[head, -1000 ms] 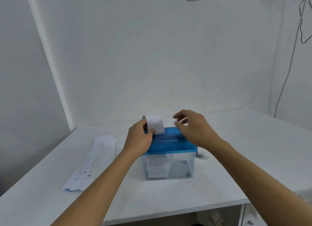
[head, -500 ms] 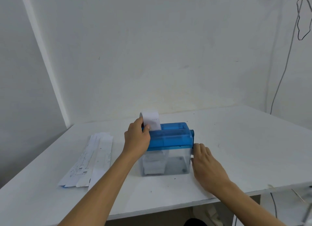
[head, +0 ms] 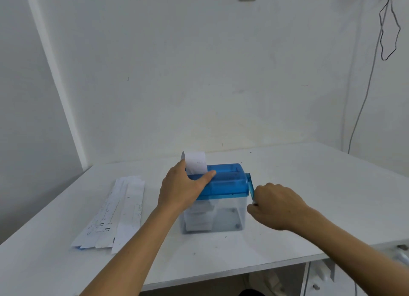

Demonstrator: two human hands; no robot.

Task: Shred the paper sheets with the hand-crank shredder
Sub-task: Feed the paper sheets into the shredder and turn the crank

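Now that the table no longer bears the right hand, cranking can begin. Centre frame: one shredder. Lower left: one stack of paper strips, roughly four. Left hand pinches one strip upright in the slot. Right fingers curl round the one crank.

- Glossy, translucent blue plastic: shredder top and crank.
- Clear, smooth plastic: bin.
- Matt white printed paper: paper strip, paper sheets.
- Matt white, speckled: tabletop.
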